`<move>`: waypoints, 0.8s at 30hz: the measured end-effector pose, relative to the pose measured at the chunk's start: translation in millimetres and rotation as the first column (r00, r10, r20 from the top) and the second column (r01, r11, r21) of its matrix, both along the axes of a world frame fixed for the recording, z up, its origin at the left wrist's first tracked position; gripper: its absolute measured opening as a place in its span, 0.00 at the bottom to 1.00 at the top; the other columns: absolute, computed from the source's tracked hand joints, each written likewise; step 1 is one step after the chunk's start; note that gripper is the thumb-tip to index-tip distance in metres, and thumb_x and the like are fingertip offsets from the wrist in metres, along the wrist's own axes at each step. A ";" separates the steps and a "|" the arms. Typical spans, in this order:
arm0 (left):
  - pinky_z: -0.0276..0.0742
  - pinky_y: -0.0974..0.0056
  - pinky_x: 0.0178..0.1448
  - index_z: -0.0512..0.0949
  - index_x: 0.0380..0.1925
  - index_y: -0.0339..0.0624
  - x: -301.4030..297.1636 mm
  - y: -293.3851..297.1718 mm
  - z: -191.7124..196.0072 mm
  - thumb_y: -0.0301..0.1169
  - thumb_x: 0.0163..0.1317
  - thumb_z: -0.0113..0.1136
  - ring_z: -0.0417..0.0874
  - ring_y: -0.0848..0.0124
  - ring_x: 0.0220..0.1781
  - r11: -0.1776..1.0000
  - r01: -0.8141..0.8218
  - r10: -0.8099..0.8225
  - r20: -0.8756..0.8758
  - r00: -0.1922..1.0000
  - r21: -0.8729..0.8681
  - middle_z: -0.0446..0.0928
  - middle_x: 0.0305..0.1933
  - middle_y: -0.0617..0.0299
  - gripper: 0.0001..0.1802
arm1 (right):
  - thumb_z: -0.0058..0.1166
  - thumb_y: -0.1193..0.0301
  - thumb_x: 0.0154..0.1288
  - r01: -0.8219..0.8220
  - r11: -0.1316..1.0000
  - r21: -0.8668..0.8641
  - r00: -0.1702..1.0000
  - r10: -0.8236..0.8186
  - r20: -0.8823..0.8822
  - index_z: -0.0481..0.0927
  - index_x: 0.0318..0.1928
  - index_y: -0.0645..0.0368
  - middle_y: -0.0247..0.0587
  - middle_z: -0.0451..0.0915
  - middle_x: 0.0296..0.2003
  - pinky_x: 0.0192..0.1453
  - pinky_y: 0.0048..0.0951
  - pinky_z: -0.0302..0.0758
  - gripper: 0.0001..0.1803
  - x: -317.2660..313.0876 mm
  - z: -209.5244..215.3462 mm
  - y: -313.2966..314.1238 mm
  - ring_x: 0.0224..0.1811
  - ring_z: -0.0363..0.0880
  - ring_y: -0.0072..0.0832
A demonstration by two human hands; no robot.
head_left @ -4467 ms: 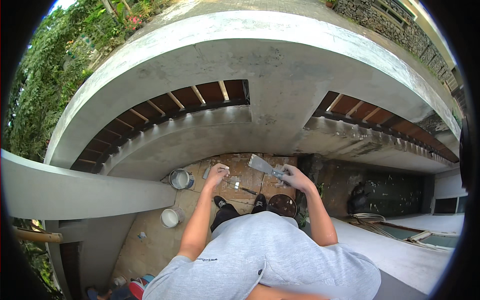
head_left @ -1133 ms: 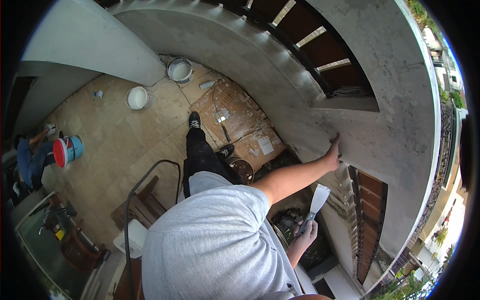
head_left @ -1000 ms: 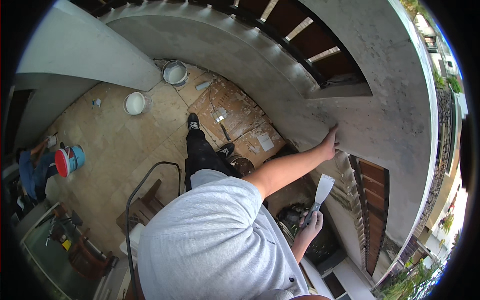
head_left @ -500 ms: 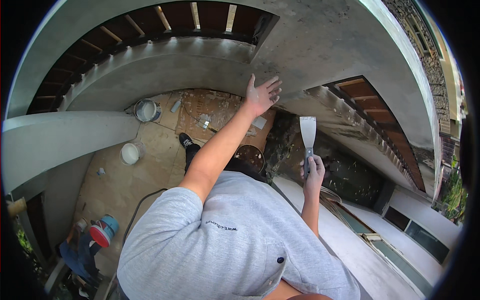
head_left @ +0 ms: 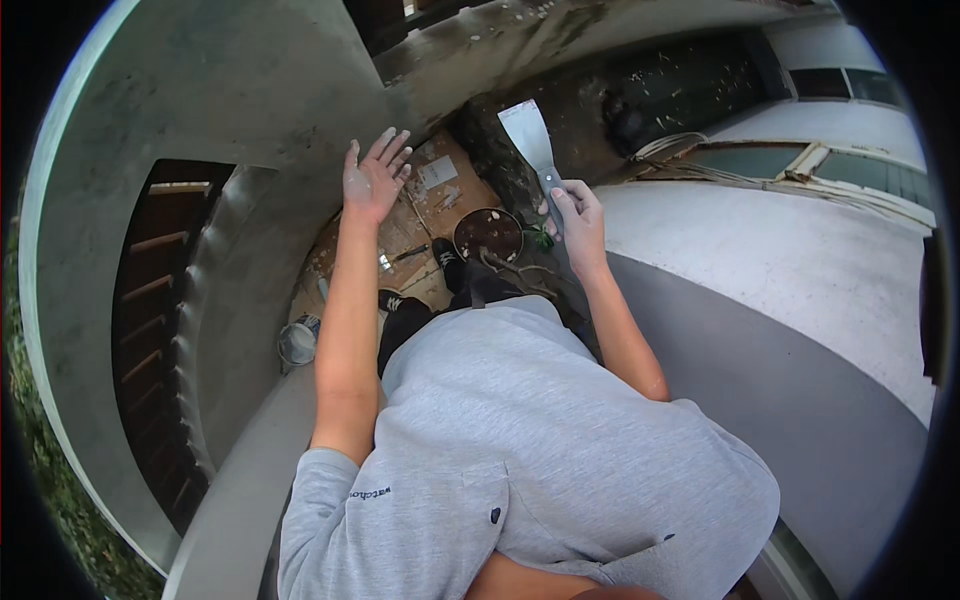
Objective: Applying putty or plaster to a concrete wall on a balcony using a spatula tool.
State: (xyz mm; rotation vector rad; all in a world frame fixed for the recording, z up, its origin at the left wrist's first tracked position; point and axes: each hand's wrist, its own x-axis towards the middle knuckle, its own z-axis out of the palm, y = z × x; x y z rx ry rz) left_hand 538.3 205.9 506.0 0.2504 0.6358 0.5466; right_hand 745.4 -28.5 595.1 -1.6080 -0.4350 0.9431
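Observation:
My right hand (head_left: 578,222) is closed around the dark handle of a putty knife (head_left: 529,137), its wide metal blade pointing up and to the left. Pale smears mark the blade near its tip. My left hand (head_left: 376,178) is raised with the palm showing and the fingers spread, holding nothing. White dust or plaster coats parts of its palm and fingers. The left hand is nearest to the grey plastered wall (head_left: 260,95), apart from it as far as I can see.
Below me a stained board (head_left: 440,205) covers the floor, with scraps and a dark-handled tool (head_left: 410,252) on it. A round brown pot (head_left: 488,236) stands by my feet. A white bucket (head_left: 298,342) sits at the left. Cables (head_left: 690,172) run along the white ledge at right.
My view has turned to the right, so the wall opening now lies at the left. Both hands appear farther left in view; the putty knife has tilted leftward. The left hand stays spread.

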 end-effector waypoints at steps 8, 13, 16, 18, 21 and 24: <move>0.68 0.66 0.56 0.64 0.65 0.41 92.5 -60.2 -7.9 0.58 0.70 0.27 0.73 0.70 0.54 0.858 0.503 -0.469 -0.247 0.848 0.100 0.69 0.66 0.60 0.38 | 0.48 0.71 0.71 0.280 0.932 -0.229 0.958 -0.288 0.000 0.73 0.40 0.65 0.35 0.76 0.24 0.21 0.19 0.63 0.08 -25.1 -51.1 -129.5 0.17 0.67 0.15; 0.66 0.65 0.55 0.67 0.64 0.40 210.9 -161.3 4.6 0.64 0.68 0.26 0.72 0.68 0.54 0.468 0.827 -0.750 -0.356 0.558 0.312 0.70 0.64 0.58 0.43 | 0.48 0.71 0.70 0.340 0.876 -0.341 0.931 -0.364 -0.006 0.73 0.39 0.64 0.34 0.76 0.23 0.20 0.19 0.63 0.07 -63.9 -67.4 -189.2 0.17 0.66 0.14; 0.54 0.55 0.70 0.63 0.66 0.38 271.6 -238.6 5.7 0.68 0.65 0.20 0.59 0.56 0.70 0.064 0.906 -0.720 -0.609 0.333 0.419 0.60 0.70 0.49 0.48 | 0.47 0.71 0.70 0.409 0.831 -0.377 0.888 -0.457 -0.043 0.73 0.39 0.62 0.34 0.76 0.23 0.20 0.18 0.62 0.07 -84.5 -73.4 -210.0 0.16 0.66 0.14; 0.45 0.50 0.76 0.61 0.67 0.37 287.7 -262.4 23.9 0.69 0.64 0.17 0.49 0.52 0.76 -0.082 0.912 -0.717 -0.659 0.227 0.402 0.56 0.72 0.45 0.50 | 0.47 0.70 0.70 0.483 0.781 -0.397 0.833 -0.549 -0.066 0.73 0.39 0.61 0.33 0.77 0.23 0.18 0.18 0.61 0.07 -91.9 -67.0 -221.5 0.15 0.67 0.14; 0.43 0.51 0.76 0.61 0.67 0.41 261.4 -278.0 36.6 0.69 0.63 0.13 0.48 0.51 0.76 -0.075 0.918 -0.797 -0.577 0.179 0.389 0.52 0.73 0.44 0.50 | 0.47 0.70 0.71 0.567 0.724 -0.393 0.775 -0.631 -0.045 0.73 0.39 0.61 0.34 0.77 0.23 0.17 0.17 0.60 0.07 -100.1 -64.1 -240.5 0.15 0.67 0.14; 0.40 0.48 0.76 0.63 0.67 0.50 225.9 -244.1 10.3 0.70 0.62 0.11 0.48 0.53 0.76 -0.081 0.919 -0.889 -0.445 0.109 0.386 0.56 0.72 0.43 0.49 | 0.47 0.69 0.71 0.620 0.668 -0.413 0.719 -0.694 -0.042 0.72 0.39 0.61 0.34 0.77 0.24 0.17 0.17 0.59 0.07 -105.2 -67.9 -251.1 0.15 0.66 0.15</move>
